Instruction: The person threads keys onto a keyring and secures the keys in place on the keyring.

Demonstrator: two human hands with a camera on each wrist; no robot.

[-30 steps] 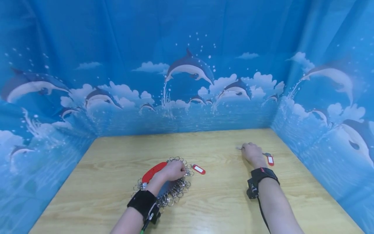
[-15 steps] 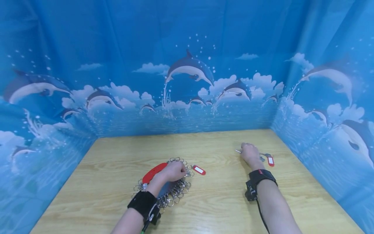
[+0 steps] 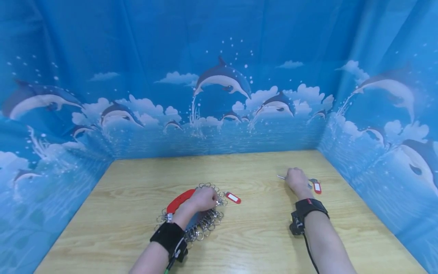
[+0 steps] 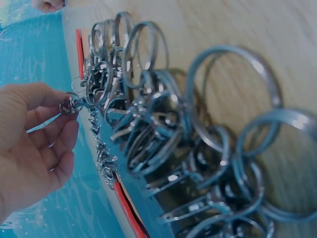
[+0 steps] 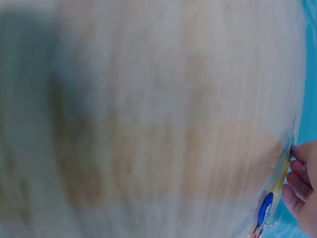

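Observation:
My left hand (image 3: pixel 204 199) bends over a flat red-and-blue holder, its red part (image 3: pixel 180 200) showing beside the wrist. Many metal key rings (image 3: pixel 207 224) on small clasps fringe its edge. In the left wrist view, thumb and fingers pinch one metal clasp (image 4: pixel 74 103) at the holder's edge. On the right, my right hand (image 3: pixel 296 180) holds a slim metal piece (image 3: pixel 281 177); its silver tip sticks out to the left. A red key tag (image 3: pixel 318 187) lies beyond the hand. The right wrist view shows a blue part (image 5: pixel 266 208), a yellow strip and a small ring below the fingers.
Another red key tag (image 3: pixel 233 197) with a white label lies just right of the ring cluster. The wooden table (image 3: pixel 253 243) meets a blue dolphin-print curtain (image 3: pixel 219 137) at the back and sides. A black band with a camera and cable sits on each wrist.
My right hand shifts slightly left and back, and the silver tip drops from nearly level to a slant. The left hand keeps its place over the rings.

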